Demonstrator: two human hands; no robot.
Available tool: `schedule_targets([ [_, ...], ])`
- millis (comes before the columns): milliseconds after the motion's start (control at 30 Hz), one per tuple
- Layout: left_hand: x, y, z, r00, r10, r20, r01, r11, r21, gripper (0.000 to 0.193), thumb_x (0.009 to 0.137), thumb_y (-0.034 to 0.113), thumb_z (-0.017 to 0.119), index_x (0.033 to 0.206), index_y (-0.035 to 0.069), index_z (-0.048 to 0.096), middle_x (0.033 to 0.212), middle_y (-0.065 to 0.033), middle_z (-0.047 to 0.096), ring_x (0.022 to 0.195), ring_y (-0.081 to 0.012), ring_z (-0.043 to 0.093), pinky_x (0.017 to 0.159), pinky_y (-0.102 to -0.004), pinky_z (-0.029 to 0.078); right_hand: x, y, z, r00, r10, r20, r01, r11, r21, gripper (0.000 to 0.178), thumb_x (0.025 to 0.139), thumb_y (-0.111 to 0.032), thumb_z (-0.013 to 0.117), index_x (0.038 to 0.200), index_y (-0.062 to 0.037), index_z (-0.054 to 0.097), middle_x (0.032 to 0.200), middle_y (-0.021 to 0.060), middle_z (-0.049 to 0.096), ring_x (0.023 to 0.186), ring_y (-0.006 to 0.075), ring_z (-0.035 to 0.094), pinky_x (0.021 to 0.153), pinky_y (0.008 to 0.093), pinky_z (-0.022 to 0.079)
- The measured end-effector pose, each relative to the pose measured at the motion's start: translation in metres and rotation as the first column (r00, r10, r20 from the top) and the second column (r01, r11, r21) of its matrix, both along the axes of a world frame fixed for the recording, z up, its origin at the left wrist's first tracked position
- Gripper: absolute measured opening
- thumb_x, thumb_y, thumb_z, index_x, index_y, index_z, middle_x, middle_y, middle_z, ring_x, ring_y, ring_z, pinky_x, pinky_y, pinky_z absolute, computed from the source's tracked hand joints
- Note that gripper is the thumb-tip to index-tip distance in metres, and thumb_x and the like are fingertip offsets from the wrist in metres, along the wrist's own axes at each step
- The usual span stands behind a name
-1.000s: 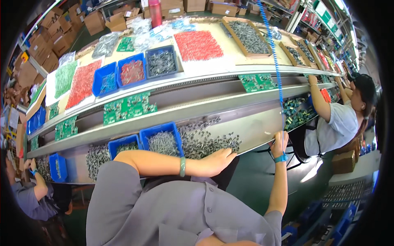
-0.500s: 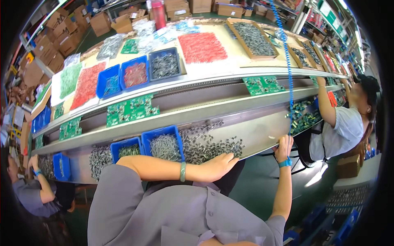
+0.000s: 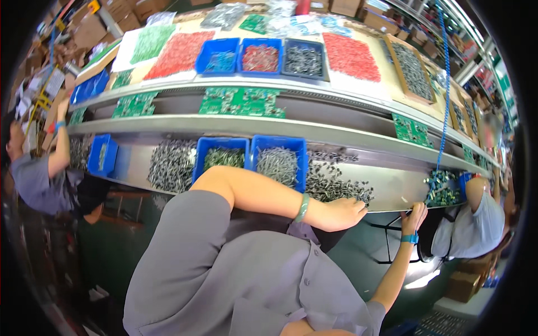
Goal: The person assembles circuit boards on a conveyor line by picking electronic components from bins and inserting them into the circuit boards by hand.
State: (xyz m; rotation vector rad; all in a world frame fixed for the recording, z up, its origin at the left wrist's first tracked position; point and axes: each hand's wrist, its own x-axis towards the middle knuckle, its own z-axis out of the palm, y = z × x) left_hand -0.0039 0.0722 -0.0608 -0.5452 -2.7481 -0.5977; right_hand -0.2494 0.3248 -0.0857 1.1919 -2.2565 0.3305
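My left hand (image 3: 343,214), below a pale green bangle (image 3: 302,208), is at the front rim of the metal trough (image 3: 386,187). Its bent fingers are drawn together beside a loose pile of dark metal-legged components (image 3: 336,183); whatever may be between them is hidden. Farther right, my right hand (image 3: 413,218), with a blue wristband (image 3: 409,238), closes over the same rim. A blue coiled cord (image 3: 443,112) hangs just beyond it. Left of the pile stand two blue bins, one with silvery leaded parts (image 3: 277,165), the other with greenish ones (image 3: 224,158).
Green circuit boards (image 3: 241,102) sit along the line behind the trough. Beyond are blue bins (image 3: 217,57) and red component heaps (image 3: 350,59). One co-worker (image 3: 42,173) is at far left, another (image 3: 471,224) at right, near a pile of green-yellow parts (image 3: 444,187).
My view has turned left, so the bench appears farther right. Both my hands stay at the trough's rim, the left fingers more bent. The left co-worker's arm has risen toward the line.
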Motion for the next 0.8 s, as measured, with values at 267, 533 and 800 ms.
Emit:
schedule_targets([
  [267,0.001,-0.001,0.0,0.999,0.028,-0.041,-0.026,0.999,0.042,0.028,0.081,0.011,0.052,0.103,-0.006,0.054,0.089,-0.0147,0.052,0.081,-0.028,0.057,0.07,-0.0376,0.05,-0.009,0.003,-0.008,0.999,-0.013,-0.035,0.014,0.999,0.029,0.051,0.051,-0.004,0.08,0.09,-0.0071,0.046,0.088,0.0124,0.049,0.089,0.0354,0.049,0.082,0.0453,0.039],
  [533,-0.002,0.001,-0.005,0.997,0.057,-0.058,-0.054,0.997,0.057,0.018,0.084,0.015,0.051,0.09,-0.002,0.055,0.088,-0.0163,0.055,0.08,-0.0311,0.059,0.066,-0.0418,0.052,-0.041,0.015,-0.028,1.0,0.029,-0.004,-0.028,0.998,0.05,0.057,0.052,-0.003,0.079,0.102,-0.0032,0.051,0.097,0.0179,0.054,0.095,0.0407,0.05,0.082,0.0469,0.039],
  [800,-0.014,0.007,-0.011,0.994,-0.056,-0.09,0.053,0.998,-0.028,0.025,0.082,0.017,0.053,0.093,-0.005,0.057,0.094,-0.0202,0.059,0.08,-0.0341,0.06,0.071,-0.0421,0.05,-0.072,0.042,-0.051,0.997,0.001,-0.074,0.006,0.995,0.095,0.05,0.074,-0.03,0.074,0.106,-0.0003,0.05,0.097,0.0209,0.052,0.093,0.0411,0.05,0.082,0.0482,0.041],
])
